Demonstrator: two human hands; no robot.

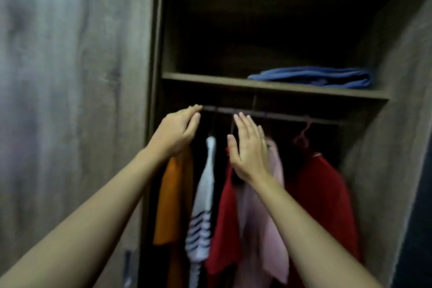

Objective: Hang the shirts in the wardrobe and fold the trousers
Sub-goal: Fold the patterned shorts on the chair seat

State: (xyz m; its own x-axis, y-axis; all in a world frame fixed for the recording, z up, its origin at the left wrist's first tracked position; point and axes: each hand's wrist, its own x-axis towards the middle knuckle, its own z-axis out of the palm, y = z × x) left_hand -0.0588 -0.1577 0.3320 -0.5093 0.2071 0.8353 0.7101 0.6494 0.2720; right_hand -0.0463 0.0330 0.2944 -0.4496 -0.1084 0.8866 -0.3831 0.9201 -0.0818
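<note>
Left hand (177,128) up at the left end of the rail (280,116), fingers straight and together, tips at the bar, gripping nothing. Right hand (249,149) spread flat, holding nothing, in front of the pink shirt (261,217); contact unclear.

On the rail inside the wardrobe (385,124), left to right: one orange shirt (170,194), one white striped shirt (203,206), red cloth (327,194) on both sides of the pink, one garment or two not clear. One pink hanger (304,133) hooked near the right end.

On the shelf (210,77) above: one folded blue garment (315,76) at the right, bare board to its left. Closed door (70,77) just left of the opening.
</note>
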